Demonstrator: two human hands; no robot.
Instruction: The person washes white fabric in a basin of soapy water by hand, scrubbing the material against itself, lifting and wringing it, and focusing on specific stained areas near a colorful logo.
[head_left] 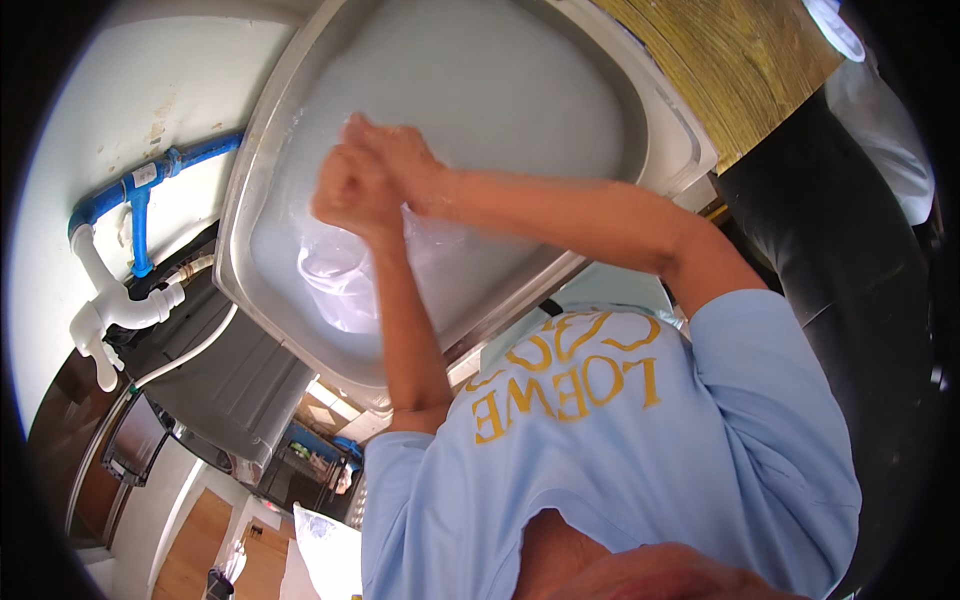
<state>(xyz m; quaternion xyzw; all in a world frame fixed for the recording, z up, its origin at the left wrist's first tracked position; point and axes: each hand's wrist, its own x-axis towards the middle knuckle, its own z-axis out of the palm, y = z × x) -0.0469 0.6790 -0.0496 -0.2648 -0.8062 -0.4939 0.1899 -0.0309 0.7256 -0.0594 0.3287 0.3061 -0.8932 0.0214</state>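
Note:
In the basin sink, milky, cloudy water surrounds my two hands, which are pressed close together near the left side. My left hand is closed in a fist. Against it, just beyond, my right hand is also closed, its edges slightly smeared by motion. A wet white cloth hangs from between the hands and spreads into the water below them, bunched and shiny. The part inside my fingers is hidden.
The metal sink has a raised rim. Left of it, a white plastic tap joins a blue pipe on the wall. A wooden board adjoins the sink at the far right. A grey tub-like object stands below the tap.

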